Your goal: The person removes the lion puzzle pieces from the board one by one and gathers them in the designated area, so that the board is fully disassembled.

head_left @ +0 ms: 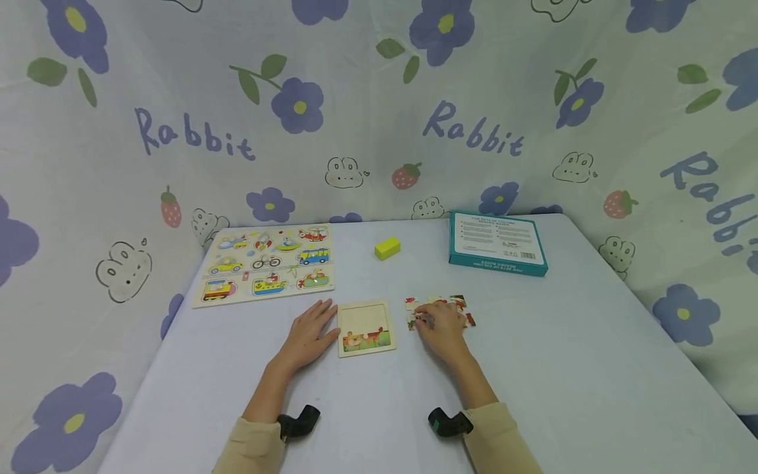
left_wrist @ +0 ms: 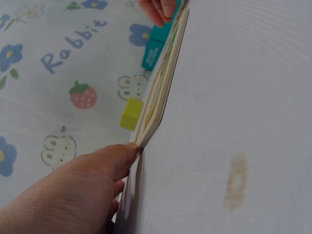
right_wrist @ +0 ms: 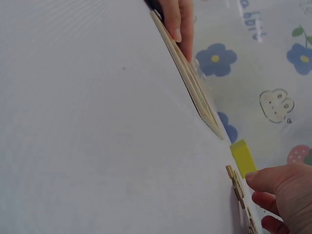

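Note:
In the head view my left hand lies on the table with fingers extended, its thumb touching the left edge of a square wooden jigsaw frame. Fitted picture pieces showing animals and grass fill the frame's lower part; above them is bare wood. My right hand hovers over a group of loose jigsaw pieces right of the frame and hides several of them. In the right wrist view its thumb and fingers stand apart close to the pieces, and no piece shows between them.
A large wooden vehicle puzzle board lies at the back left. Behind the frame sits a yellow block. A teal box with a white label lies at the back right. Printed cloth hangs behind the white table.

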Available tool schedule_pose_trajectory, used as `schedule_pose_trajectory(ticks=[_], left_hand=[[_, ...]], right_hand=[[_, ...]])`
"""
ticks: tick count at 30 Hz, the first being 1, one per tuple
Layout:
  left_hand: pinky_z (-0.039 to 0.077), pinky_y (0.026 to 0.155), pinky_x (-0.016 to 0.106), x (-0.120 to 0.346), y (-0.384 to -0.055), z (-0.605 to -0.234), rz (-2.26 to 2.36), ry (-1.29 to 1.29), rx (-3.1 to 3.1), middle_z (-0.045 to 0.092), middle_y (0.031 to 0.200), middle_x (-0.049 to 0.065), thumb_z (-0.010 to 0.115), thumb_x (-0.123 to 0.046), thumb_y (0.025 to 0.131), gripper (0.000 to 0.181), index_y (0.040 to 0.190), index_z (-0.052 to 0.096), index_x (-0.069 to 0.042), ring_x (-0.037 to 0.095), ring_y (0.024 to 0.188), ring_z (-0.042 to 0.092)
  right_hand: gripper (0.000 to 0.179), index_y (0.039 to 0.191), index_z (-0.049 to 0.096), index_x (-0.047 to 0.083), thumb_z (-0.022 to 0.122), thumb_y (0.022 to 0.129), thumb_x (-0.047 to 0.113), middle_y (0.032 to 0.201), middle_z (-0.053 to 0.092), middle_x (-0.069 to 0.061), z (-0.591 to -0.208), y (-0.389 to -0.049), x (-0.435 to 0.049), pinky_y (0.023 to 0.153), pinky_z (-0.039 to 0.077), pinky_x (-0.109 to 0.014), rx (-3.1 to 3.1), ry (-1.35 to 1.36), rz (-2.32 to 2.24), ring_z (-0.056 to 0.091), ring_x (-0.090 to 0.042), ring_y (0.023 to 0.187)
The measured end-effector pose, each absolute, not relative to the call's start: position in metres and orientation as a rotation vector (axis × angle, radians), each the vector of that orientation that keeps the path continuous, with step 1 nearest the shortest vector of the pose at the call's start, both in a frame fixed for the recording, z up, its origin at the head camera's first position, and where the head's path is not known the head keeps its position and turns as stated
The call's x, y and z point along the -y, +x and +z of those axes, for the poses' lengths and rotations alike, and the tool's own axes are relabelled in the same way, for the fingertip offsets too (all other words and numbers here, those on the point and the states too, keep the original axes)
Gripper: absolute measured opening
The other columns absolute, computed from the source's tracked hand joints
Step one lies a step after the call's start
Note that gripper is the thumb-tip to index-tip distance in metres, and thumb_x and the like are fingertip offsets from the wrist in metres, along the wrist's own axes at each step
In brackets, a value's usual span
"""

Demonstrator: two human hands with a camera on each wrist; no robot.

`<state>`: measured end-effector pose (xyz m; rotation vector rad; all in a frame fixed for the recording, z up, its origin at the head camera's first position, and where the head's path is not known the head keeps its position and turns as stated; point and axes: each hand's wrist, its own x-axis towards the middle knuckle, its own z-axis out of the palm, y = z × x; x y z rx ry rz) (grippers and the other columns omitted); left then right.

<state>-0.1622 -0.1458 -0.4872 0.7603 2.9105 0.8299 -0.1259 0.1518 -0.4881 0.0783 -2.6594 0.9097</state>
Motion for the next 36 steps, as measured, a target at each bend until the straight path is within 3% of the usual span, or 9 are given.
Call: schedule_pose_trajectory(ticks=[12, 20, 36], left_hand=[[0.019, 0.103, 0.055, 0.146, -0.163, -0.487, 0.841, 0.779, -2.907, 0.030, 0.147, 0.010, 0.054, -0.033, 0.092, 0.055, 0.138, 0.041, -0.008, 0.029, 0.136, 0.019], [0.018, 0.103, 0.055, 0.147, -0.164, -0.487, 0.858, 0.776, -2.907, 0.030, 0.146, 0.010, 0.054, -0.032, 0.092, 0.054, 0.138, 0.041, -0.007, 0.029, 0.136, 0.019], [0.019, 0.103, 0.055, 0.147, -0.164, -0.488, 0.846, 0.788, -2.916, 0.031, 0.146, 0.011, 0.054, -0.032, 0.091, 0.055, 0.138, 0.042, -0.007, 0.030, 0.135, 0.020]], right_hand=[[0.020, 0.097, 0.068, 0.014, 0.072, 0.078, 0.018, 0.101, 0.063, -0.004, -0.477, -0.118, -0.130, 0.082, 0.027, -0.055, 2.713, 0.171, 0.906, 0.045, -0.026, 0.101], [0.022, 0.099, 0.067, 0.015, 0.071, 0.078, 0.021, 0.099, 0.059, -0.004, -0.479, -0.112, -0.114, 0.077, 0.031, -0.050, 2.727, 0.310, 0.830, 0.045, -0.024, 0.095], [0.029, 0.104, 0.068, 0.017, 0.071, 0.079, 0.031, 0.099, 0.052, -0.002, -0.482, -0.103, -0.102, 0.077, 0.025, -0.044, 2.822, 0.328, 0.704, 0.038, -0.021, 0.093]])
